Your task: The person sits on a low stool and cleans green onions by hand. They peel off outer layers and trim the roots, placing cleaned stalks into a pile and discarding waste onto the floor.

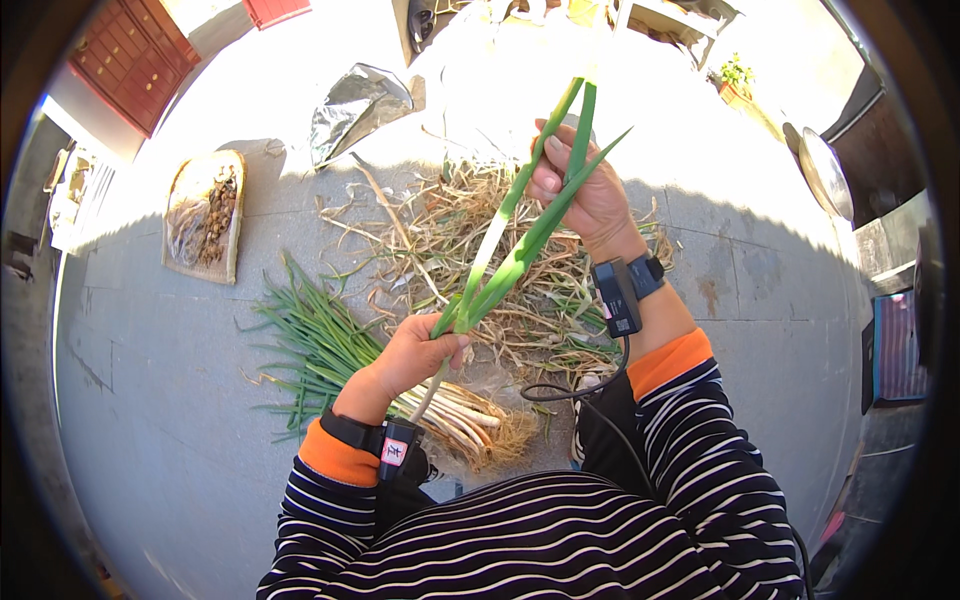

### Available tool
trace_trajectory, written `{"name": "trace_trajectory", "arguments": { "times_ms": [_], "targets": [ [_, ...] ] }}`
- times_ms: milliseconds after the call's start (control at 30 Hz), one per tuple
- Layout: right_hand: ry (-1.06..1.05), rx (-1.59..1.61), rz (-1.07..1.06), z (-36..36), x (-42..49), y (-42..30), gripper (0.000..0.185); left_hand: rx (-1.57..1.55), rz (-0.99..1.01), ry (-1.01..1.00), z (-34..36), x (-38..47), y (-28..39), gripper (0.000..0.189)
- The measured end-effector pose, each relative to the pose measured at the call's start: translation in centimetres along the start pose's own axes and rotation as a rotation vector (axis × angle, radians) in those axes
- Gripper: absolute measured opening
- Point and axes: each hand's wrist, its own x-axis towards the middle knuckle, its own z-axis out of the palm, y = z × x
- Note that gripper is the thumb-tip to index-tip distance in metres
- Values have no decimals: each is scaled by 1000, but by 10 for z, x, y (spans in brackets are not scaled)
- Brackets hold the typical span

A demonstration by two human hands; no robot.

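My left hand (420,352) grips a green onion (499,289) low on its stalk, where the leaves fork. The pale lower end passes down behind my wrist strap, and its root is hidden. Long green leaves rise up and to the right, their upper tips lost in glare. Curled fingers of my right hand (581,187) are at these leaves, which cross in front of the palm; whether they pinch one is unclear. Below my left hand a bunch of green onions (322,360) lies on the paving, its white stalks and tangled roots (510,442) toward me.
A wide heap of dry leaves and peelings (450,232) spreads ahead. A shallow basket (201,217) at left holds small brown items and clear plastic. Behind are a silvery plastic bag (360,112) and red cabinet (131,64). A cable (611,427) hangs from my right wrist device.
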Motion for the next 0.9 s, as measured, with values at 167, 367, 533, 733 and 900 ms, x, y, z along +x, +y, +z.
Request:
{"name": "trace_trajectory", "arguments": {
  "times_ms": [167,367,533,733,900],
  "targets": [
    [50,-187,20,-8,9,0,16,118,12,27,0,1,2,6],
    [261,-265,61,-31,9,5,20,92,-13,19,-4,4,-6,7],
    [223,-237,74,-39,9,2,20,119,13,17,-5,4,-6,6],
    [339,-306,-30,-38,10,8,15,141,6,20,-2,3,-2,9],
    [429,-462,-63,-33,7,11,12,179,32,15,-1,3,-2,9]
  ]
}}
